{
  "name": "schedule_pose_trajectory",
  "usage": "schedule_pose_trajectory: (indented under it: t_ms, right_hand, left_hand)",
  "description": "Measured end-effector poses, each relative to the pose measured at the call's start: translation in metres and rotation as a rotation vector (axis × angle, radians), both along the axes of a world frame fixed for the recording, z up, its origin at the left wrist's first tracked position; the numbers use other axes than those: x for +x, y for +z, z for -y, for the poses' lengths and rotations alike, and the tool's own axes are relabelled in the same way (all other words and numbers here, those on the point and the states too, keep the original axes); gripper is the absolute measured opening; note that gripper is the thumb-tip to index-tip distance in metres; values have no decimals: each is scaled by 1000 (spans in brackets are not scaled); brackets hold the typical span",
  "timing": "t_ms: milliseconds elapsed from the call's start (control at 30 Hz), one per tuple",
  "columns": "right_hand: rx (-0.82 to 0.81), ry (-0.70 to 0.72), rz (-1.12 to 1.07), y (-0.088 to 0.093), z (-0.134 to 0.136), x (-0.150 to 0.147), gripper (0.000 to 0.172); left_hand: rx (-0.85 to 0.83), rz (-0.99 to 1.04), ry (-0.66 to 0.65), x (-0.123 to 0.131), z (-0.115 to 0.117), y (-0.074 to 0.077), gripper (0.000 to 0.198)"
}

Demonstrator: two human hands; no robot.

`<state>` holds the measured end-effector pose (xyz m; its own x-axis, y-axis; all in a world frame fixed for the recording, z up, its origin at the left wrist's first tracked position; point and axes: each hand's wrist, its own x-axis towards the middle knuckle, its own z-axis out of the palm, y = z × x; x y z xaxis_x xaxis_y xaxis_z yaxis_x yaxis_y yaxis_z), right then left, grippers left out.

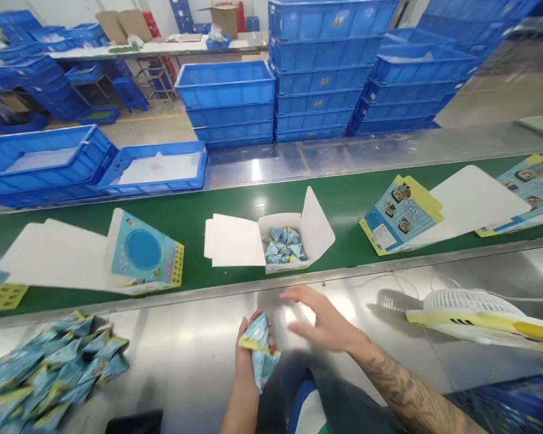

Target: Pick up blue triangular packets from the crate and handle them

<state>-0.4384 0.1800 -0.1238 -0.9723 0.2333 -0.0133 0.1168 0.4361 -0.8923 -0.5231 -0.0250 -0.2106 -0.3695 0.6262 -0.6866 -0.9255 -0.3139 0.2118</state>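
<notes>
My left hand (247,355) grips a few small blue and yellow triangular packets (260,349) above the steel bench edge. My right hand (319,322) hovers just right of them, fingers spread and blurred, holding nothing. Straight ahead on the green conveyor belt (235,205) stands an open white carton (276,238) with several of the same packets inside. A large heap of loose packets (45,374) lies on the bench at the lower left.
Open printed cartons lie on the belt at the left (140,256) and the right (402,214). A white and yellow fan (475,316) rests on the bench at right. Stacked blue crates (321,66) stand beyond the belt.
</notes>
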Motion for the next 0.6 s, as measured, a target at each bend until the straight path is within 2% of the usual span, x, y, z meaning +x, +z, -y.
schedule_pose_trajectory:
  t_ms: [67, 100, 133, 200, 267, 333, 400, 433, 467, 500, 533, 600]
  right_hand:
    - [-25, 153, 24, 6, 37, 30, 73]
    - [-37, 181, 38, 8, 51, 40, 79]
    - [-55, 185, 53, 9, 62, 49, 81]
    - [-136, 170, 59, 14, 73, 63, 73]
    - [-212, 178, 46, 21, 74, 76, 73]
    - [-165, 205, 43, 27, 70, 89, 73]
    - [-60, 187, 2, 29, 63, 103, 60]
    - [-61, 133, -34, 27, 58, 111, 51]
    - [-138, 42, -70, 25, 52, 119, 42]
    - [-287, -74, -97, 21, 44, 128, 35]
    - [-487, -187, -98, 17, 36, 139, 32]
    - [-922, -354, -48, 10, 18, 162, 40]
  left_hand:
    - [-54, -63, -66, 16, 0, 21, 32]
    - [-57, -86, -97, 24, 1, 32, 35]
    - [-46, -103, -118, 33, 3, 42, 40]
    - [1, -153, -123, 51, 10, 56, 53]
    - [61, -181, -144, 71, 17, 62, 59]
    - [97, -197, -231, 90, 20, 62, 63]
    - [133, -232, -349, 107, 18, 59, 71]
    - [157, -247, -388, 116, 16, 58, 72]
    - [184, -259, -401, 124, 13, 57, 71]
    - [205, -243, -380, 132, 11, 57, 67]
    - [215, -196, -316, 140, 8, 58, 62]
    - [182, -61, -103, 160, 6, 58, 51]
